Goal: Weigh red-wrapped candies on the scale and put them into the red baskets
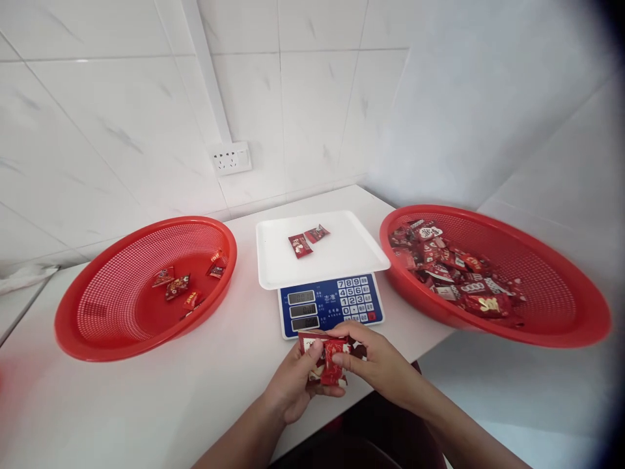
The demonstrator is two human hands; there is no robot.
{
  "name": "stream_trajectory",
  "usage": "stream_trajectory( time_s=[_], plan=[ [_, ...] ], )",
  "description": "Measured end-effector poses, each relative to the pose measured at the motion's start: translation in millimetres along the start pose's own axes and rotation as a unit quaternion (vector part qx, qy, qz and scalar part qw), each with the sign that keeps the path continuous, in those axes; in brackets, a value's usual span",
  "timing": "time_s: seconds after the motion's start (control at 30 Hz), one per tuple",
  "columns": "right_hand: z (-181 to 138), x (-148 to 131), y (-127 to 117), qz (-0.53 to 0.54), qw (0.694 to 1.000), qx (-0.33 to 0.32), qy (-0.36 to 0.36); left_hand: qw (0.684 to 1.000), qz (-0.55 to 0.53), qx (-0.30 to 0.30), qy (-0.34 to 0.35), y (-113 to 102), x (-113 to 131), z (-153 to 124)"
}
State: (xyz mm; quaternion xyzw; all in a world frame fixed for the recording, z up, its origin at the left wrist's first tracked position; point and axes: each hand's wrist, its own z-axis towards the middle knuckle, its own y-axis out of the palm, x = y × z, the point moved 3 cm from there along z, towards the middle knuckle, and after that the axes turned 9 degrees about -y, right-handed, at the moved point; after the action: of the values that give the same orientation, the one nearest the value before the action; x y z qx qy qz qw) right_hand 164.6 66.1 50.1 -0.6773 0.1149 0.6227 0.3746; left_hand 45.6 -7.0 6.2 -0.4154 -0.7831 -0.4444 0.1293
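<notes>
On the blue panel of the scale in front of me I read the brand characters 志准 — finer print beneath them is too small to read. Its keypad shows me 7, 8, 9, then 4, 5, 6, then 1, 2, 3, with a 0 and a dot below; the marks on the keys at its right edge escape me. Of the three displays, the lower two seem to read 0.00 — the top digits are unclear. The red packets I hold bear lettering I cannot make out.
</notes>
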Motion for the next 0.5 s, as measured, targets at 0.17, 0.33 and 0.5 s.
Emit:
stream_trajectory(
  time_s=[0.17,0.33,0.5],
  plan=[
    [2,5,0,0.002,1.0,0.016,0.016,0.999,-0.024,0.024,-0.021,1,2,1],
    [-1,12,3,0.063,0.996,0.015,0.064,0.999,0.001,0.03,-0.018,-3,4,2],
    [-2,16,5,0.099,0.992,0.02,0.075,1.0,0.008,-0.005,-0.004,-5,6,1]
  ],
)
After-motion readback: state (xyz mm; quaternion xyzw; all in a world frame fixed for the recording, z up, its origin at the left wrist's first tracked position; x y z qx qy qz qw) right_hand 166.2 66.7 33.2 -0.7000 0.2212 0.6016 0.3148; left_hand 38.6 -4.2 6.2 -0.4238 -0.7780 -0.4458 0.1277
